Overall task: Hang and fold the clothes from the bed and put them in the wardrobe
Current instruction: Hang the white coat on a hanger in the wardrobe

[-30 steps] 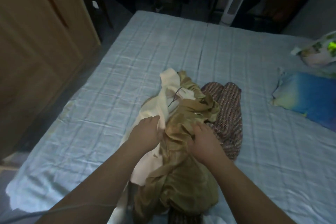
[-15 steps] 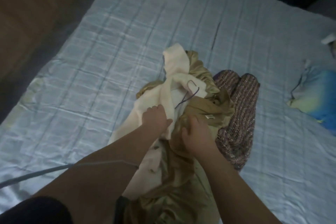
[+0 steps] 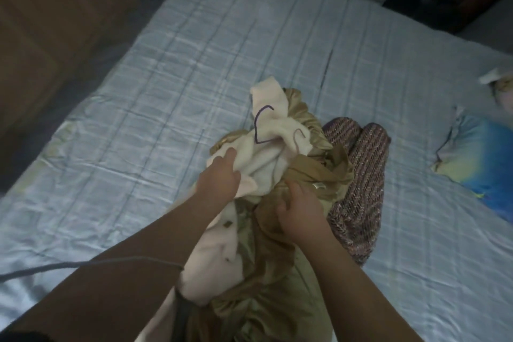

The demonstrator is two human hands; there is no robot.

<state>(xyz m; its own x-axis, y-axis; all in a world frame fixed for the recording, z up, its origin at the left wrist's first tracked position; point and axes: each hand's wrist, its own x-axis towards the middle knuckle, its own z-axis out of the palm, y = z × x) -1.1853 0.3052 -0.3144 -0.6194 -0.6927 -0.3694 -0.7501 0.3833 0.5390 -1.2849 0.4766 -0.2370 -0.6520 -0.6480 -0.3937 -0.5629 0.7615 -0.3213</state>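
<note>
The cream garment [image 3: 266,158] and the olive garment [image 3: 272,300] lay bunched together mid-bed on the pale-blue checked sheet [image 3: 166,78]. Their long axis ran from the person toward the far edge. The left hand [image 3: 219,178] gripped a fold of the cream garment, whose far end carried 2 purple hanger hooks [image 3: 259,125]. The right hand [image 3: 299,211] clutched the olive fabric, where a small label [image 3: 319,185] was too blurred to read. A maroon knit [image 3: 361,180] lay alongside, to the right.

Clothes pile [image 3: 280,175] on bed [image 3: 194,69]; pillow [image 3: 483,158] right (wardrobe [image 3: 55,8] left).
</note>
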